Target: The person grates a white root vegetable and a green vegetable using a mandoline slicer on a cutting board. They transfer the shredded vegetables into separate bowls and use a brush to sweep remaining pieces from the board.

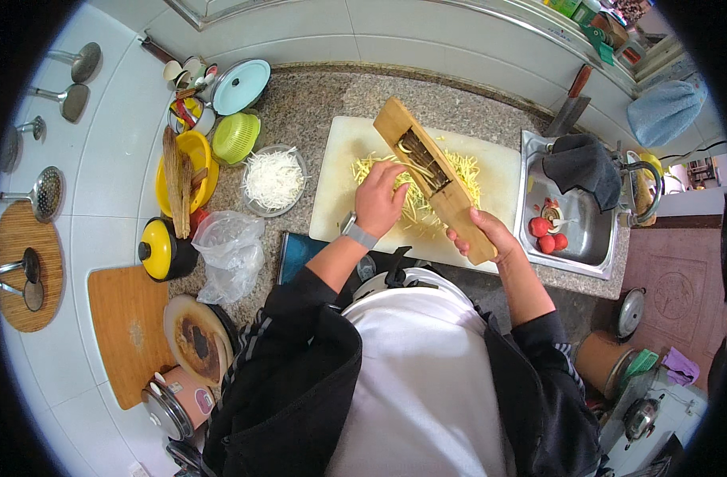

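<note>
My right hand [488, 237] grips the lower end of a wooden board grater [461, 217], tilted over a white cutting board [339, 155]. The underside or blade side of its slot shows, with pale yellow-green strips caught in it. My left hand [382, 194], with a watch on the wrist, has its fingers bent at the strips by the slot's left edge; whether they pinch any is hard to tell. Shredded yellow-green strips [463, 173] lie heaped on the board under the grater. White shreds [274, 179] fill a clear bowl left of the board.
A steel sink [590, 250] at the right holds peeled tomatoes [540, 226]; a dark cloth [581, 170] hangs at its faucet. A cleaver [569, 113] stands against the wall. At the left are a plastic bag [229, 250], a yellow-lidded pot [156, 247], a green basket [236, 138] and a yellow basin [209, 173].
</note>
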The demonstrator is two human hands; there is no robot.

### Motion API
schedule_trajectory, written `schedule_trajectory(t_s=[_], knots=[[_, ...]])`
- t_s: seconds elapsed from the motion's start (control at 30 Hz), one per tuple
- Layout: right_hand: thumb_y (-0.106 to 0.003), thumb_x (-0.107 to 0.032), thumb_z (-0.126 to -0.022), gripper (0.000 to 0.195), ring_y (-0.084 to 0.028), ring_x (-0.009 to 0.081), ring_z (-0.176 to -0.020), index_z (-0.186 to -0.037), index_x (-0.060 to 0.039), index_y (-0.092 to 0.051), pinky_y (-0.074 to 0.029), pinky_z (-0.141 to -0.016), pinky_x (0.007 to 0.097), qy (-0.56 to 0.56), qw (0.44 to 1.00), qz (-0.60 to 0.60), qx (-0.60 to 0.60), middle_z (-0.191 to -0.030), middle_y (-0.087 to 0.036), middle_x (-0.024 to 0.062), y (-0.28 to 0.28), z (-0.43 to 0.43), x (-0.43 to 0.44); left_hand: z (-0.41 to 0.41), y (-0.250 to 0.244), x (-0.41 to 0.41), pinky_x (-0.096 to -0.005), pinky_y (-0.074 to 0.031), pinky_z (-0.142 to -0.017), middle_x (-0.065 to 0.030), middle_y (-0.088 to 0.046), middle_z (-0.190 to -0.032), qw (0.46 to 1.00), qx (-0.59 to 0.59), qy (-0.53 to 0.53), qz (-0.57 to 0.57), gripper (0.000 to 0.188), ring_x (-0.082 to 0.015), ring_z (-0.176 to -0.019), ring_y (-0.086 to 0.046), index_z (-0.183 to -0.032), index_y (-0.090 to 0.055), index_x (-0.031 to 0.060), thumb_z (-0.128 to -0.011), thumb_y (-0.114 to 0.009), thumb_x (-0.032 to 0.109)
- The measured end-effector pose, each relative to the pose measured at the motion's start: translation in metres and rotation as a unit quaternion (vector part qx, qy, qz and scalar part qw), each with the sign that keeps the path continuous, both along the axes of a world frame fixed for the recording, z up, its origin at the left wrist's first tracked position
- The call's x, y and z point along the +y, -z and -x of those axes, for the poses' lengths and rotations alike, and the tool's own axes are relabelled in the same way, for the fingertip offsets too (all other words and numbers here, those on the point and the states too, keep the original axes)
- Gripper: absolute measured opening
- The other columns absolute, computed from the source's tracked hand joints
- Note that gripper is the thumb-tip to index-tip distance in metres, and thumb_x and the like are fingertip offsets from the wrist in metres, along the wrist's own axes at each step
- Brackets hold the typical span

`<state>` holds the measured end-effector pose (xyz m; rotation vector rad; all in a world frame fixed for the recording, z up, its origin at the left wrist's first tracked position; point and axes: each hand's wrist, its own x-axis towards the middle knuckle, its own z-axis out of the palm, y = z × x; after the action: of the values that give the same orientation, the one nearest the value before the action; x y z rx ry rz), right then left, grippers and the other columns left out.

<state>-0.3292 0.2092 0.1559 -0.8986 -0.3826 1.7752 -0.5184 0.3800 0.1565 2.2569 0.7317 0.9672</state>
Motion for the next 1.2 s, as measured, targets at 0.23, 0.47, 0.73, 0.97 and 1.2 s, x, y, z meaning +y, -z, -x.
schedule_trajectory(t_s=[0.23,0.47,0.73,0.97,1.2], knots=[[-0.053,-0.049,-0.089,0.055,-0.055,0.0149,-0.059,-0.104,0.0037,-0.053,-0.047,-0.051,0.0264,-0.013,0.998,-0.012,-0.062,-0.083,-0.061,0.0117,-0.012,0.000,-0.011,-0.021,-0.004,0.009,-0.0371,-0.049,-0.061,-0.0076,-0.054,-0.091,0.990,0.111,0.046,-0.077,0.023,-0.0282,-0.073,-0.060,-0.095,-0.063,0.0099,-0.073,-0.070,0.012],[-0.054,-0.047,-0.089,0.052,-0.055,0.0144,-0.059,-0.100,0.0030,-0.054,-0.048,-0.051,0.0271,-0.020,0.998,-0.011,-0.064,-0.083,-0.061,0.0114,-0.011,-0.005,-0.016,-0.030,-0.003,0.009,-0.0378,-0.047,-0.058,-0.0086,-0.054,-0.075,0.988,0.121,0.082,-0.052,0.008,-0.0285,-0.067,-0.059,-0.079,-0.061,0.0090,-0.075,-0.068,0.012],[-0.055,-0.045,-0.089,0.047,-0.054,0.0136,-0.058,-0.097,0.0019,-0.056,-0.047,-0.052,0.0262,-0.028,0.995,-0.017,-0.094,-0.081,-0.061,0.0099,-0.015,-0.010,-0.020,-0.030,-0.013,0.010,-0.0387,-0.047,-0.055,-0.0077,-0.055,-0.075,0.979,0.156,0.103,-0.084,0.005,-0.0290,-0.066,-0.059,-0.076,-0.059,0.0093,-0.077,-0.063,0.012],[-0.056,-0.044,-0.088,0.045,-0.052,0.0122,-0.057,-0.094,0.0009,-0.057,-0.044,-0.052,0.0250,-0.031,0.994,-0.015,-0.103,-0.079,-0.059,0.0077,-0.014,-0.009,-0.015,-0.025,-0.012,0.001,-0.0397,-0.047,-0.053,-0.0098,-0.053,-0.077,0.968,0.192,0.111,-0.115,0.007,-0.0301,-0.062,-0.058,-0.080,-0.055,0.0076,-0.079,-0.061,0.013],[-0.055,-0.044,-0.089,0.048,-0.052,0.0126,-0.058,-0.104,0.0025,-0.053,-0.046,-0.052,0.0264,-0.012,0.995,-0.008,-0.103,-0.084,-0.059,0.0099,-0.002,-0.013,-0.024,-0.015,0.000,0.016,-0.0408,-0.047,-0.050,-0.0109,-0.052,-0.075,0.958,0.217,0.050,-0.182,0.010,-0.0305,-0.058,-0.057,-0.074,-0.054,0.0067,-0.066,-0.057,0.001]])
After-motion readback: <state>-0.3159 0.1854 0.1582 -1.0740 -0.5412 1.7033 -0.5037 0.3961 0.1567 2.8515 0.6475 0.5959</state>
